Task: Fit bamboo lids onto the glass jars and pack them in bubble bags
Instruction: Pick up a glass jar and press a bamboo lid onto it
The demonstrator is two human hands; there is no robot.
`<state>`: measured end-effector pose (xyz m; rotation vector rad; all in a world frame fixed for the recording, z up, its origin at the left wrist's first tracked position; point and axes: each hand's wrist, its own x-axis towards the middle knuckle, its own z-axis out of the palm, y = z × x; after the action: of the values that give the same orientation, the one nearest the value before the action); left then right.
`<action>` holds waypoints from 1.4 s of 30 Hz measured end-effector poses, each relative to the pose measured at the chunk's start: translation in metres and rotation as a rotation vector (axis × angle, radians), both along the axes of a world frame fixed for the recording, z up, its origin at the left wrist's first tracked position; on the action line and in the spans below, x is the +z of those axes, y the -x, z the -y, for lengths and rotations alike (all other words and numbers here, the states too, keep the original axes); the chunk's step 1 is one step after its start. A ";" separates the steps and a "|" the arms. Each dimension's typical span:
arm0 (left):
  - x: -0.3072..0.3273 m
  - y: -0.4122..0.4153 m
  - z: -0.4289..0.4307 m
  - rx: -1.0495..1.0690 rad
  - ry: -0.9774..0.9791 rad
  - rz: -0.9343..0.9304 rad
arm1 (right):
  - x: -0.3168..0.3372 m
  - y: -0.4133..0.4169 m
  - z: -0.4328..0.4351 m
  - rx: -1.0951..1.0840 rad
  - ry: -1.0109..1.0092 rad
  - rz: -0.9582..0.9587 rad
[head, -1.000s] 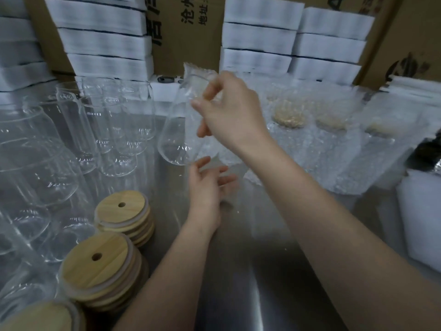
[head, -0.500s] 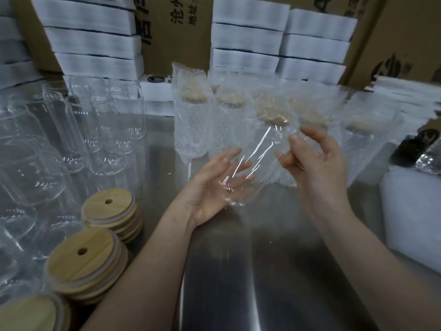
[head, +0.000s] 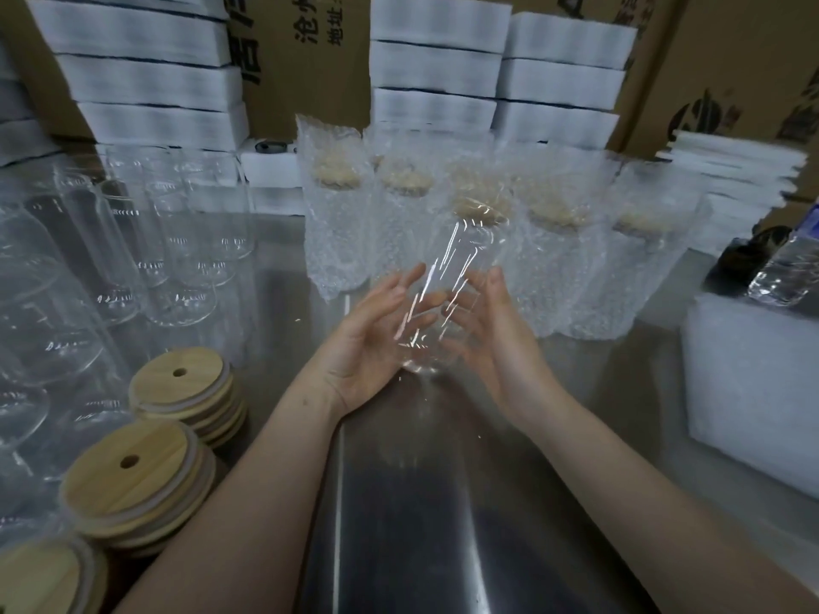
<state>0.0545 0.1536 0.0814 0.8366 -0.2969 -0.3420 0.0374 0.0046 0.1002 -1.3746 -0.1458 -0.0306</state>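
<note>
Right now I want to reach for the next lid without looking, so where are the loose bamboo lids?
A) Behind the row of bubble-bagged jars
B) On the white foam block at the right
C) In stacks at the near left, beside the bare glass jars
C: the bamboo lids sit in stacks at the near left of the steel table, just in front of the bare glass jars.

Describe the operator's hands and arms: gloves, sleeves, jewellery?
Both are bare. The left hand and right hand wear no gloves, and no rings show on the fingers. The left forearm and right forearm are uncovered to the frame edge: no sleeves, watch or wristband in view.
</note>
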 end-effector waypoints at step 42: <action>0.010 0.027 0.018 0.498 -0.266 0.036 | -0.009 -0.012 -0.022 0.078 -0.128 -0.147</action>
<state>0.0275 0.1359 0.0918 1.1449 -0.0687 0.1029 0.0491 0.0269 0.0914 -1.2379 -0.0729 0.1236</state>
